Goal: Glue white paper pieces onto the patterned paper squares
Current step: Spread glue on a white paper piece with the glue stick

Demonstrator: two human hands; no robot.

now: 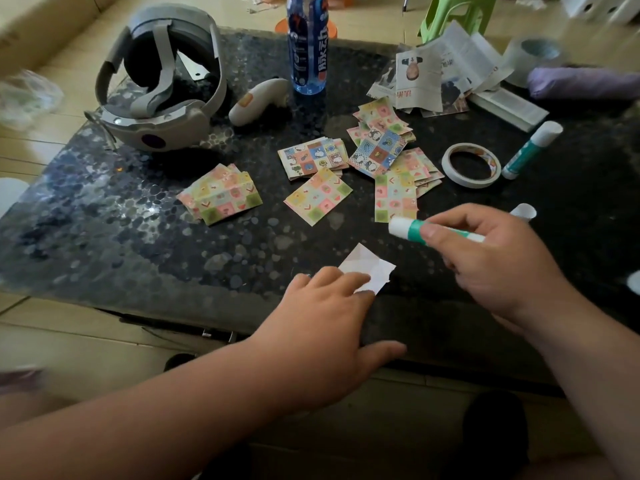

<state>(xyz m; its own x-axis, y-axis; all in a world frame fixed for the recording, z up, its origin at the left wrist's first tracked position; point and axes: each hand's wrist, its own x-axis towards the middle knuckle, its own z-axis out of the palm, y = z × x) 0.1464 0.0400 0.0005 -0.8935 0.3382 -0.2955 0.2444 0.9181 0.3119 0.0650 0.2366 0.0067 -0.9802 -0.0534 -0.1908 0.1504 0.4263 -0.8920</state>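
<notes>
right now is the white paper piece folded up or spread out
Spread out: the white paper piece lies flat on the table, crease lines showing, the left hand touching its near edge.

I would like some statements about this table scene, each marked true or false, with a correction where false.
1. The right hand holds a glue stick. True.
2. The left hand lifts the white paper piece off the table. False: its fingers rest on the piece, which lies on the table.
3. The tape roll lies beside a second glue stick. True.
4. The blue bottle lies on its side. False: it stands upright.
</notes>
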